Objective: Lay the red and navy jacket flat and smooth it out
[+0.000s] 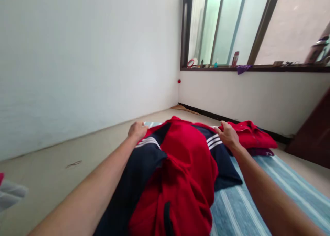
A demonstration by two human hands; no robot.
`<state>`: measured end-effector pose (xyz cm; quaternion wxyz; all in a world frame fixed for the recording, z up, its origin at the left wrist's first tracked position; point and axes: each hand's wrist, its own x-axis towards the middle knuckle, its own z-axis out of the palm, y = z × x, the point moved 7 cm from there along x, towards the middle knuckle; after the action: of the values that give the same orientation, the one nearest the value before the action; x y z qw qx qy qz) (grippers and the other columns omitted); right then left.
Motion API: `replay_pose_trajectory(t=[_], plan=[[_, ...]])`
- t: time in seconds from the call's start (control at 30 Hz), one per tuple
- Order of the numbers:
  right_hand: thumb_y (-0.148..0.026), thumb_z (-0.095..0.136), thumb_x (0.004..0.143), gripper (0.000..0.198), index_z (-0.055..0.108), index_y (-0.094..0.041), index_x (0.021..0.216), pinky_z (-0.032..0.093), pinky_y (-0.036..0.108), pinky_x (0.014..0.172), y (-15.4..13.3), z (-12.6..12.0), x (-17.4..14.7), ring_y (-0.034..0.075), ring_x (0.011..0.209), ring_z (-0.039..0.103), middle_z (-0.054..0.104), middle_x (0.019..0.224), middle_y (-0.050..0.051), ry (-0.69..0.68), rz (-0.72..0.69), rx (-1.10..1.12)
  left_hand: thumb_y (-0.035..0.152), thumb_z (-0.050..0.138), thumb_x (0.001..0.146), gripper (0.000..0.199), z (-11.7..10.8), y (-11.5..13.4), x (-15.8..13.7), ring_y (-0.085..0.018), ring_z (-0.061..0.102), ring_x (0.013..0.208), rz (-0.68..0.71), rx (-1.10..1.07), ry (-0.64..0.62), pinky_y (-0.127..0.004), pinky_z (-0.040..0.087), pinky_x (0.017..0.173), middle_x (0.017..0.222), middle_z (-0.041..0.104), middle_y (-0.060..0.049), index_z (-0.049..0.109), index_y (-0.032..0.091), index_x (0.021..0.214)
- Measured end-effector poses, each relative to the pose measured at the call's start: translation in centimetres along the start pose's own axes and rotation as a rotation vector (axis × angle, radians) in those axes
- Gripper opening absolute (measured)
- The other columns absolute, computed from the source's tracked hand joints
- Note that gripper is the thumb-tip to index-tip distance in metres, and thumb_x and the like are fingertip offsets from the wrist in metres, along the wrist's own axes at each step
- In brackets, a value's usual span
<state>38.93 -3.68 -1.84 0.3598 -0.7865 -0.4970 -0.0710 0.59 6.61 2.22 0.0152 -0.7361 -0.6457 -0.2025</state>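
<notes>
A red and navy sports top (189, 143) with white stripes at both shoulders is spread over a blue striped sheet (229, 212), its lower part bunched toward me. My left hand (138, 130) is closed on the top's far left corner. At the far right corner, my right hand (228, 134) pinches the same edge with thumb and fingers. Both arms reach straight forward, one on each side of the top. Just beyond my right hand lies a folded red garment (252, 134), stacked on a dark purple one (260, 152).
White walls meet behind the sheet. Bottles (235, 59), a purple cloth (242, 69) and small items line the window sill (283, 68). A thin loop (74, 164) lies on the tiled floor at left, near a pale cloth (11, 194). A dark red panel (311, 136) stands right.
</notes>
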Motion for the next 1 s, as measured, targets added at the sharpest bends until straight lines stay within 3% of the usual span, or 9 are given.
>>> replay_pose_trajectory(t=[0.1,0.23,0.43,0.6,0.77,0.87,1.0], plan=[[-0.036,0.057,0.084,0.030,0.068,-0.019,0.106,0.046,0.030,0.075,3.0,5.1,-4.1,0.024,0.093,0.065,0.070,0.099,0.009,-0.184,-0.010,-0.079,0.030,0.049,0.086,0.029,5.7,-2.4,-1.4,-0.021,0.066,0.092,-0.035,0.051,-0.160,-0.024,0.045,0.073,0.095,0.072,-0.010,0.065,0.008,0.095],[-0.035,0.055,0.085,0.034,0.067,-0.013,0.108,0.046,0.032,0.078,6.7,7.3,-9.3,0.028,0.098,0.064,0.067,0.106,0.015,-0.299,0.023,-0.183,0.030,0.053,0.084,0.021,8.4,-3.4,-4.5,-0.025,0.067,0.087,0.067,0.038,-0.247,-0.029,0.045,0.074,0.088,0.072,-0.011,0.068,0.015,0.080],[-0.044,0.053,0.086,0.050,0.059,-0.012,0.123,0.045,0.035,0.086,9.3,6.9,-12.7,0.030,0.108,0.059,0.061,0.116,0.017,-0.375,0.007,-0.278,0.037,0.050,0.085,0.027,8.3,-2.3,-12.2,-0.026,0.063,0.091,0.302,-0.054,-0.346,-0.034,0.046,0.080,0.096,0.067,-0.011,0.065,0.016,0.094],[-0.046,0.059,0.080,0.057,0.056,-0.015,0.127,0.046,0.035,0.085,10.1,7.5,-14.6,0.029,0.105,0.058,0.062,0.111,0.014,-0.448,-0.061,-0.300,0.031,0.051,0.084,0.026,7.7,-1.7,-16.3,-0.027,0.058,0.102,0.357,-0.004,-0.383,-0.038,0.044,0.089,0.107,0.063,-0.011,0.063,0.016,0.101],[-0.027,0.056,0.078,0.022,0.071,-0.021,0.093,0.044,0.034,0.080,9.7,7.7,-14.4,0.026,0.095,0.060,0.064,0.092,0.008,-0.379,-0.069,-0.205,0.023,0.052,0.083,0.032,8.3,-1.8,-16.3,-0.031,0.054,0.110,0.281,0.138,-0.353,-0.041,0.044,0.090,0.115,0.060,-0.015,0.059,0.014,0.114],[-0.020,0.048,0.078,0.024,0.071,-0.022,0.084,0.044,0.032,0.075,9.7,7.2,-13.5,0.024,0.090,0.062,0.066,0.087,0.006,-0.325,-0.045,-0.145,0.015,0.048,0.083,0.024,8.9,-2.7,-15.8,-0.030,0.061,0.099,0.160,0.115,-0.329,-0.038,0.046,0.083,0.101,0.066,-0.015,0.064,0.013,0.101],[-0.030,0.047,0.077,0.029,0.072,-0.023,0.091,0.044,0.031,0.066,10.6,5.3,-11.3,0.023,0.075,0.063,0.070,0.080,0.005,-0.193,0.059,-0.019,0.017,0.044,0.086,0.021,7.9,-3.9,-13.1,-0.028,0.066,0.084,0.029,0.020,-0.248,-0.036,0.046,0.075,0.082,0.068,-0.013,0.065,0.014,0.090]])
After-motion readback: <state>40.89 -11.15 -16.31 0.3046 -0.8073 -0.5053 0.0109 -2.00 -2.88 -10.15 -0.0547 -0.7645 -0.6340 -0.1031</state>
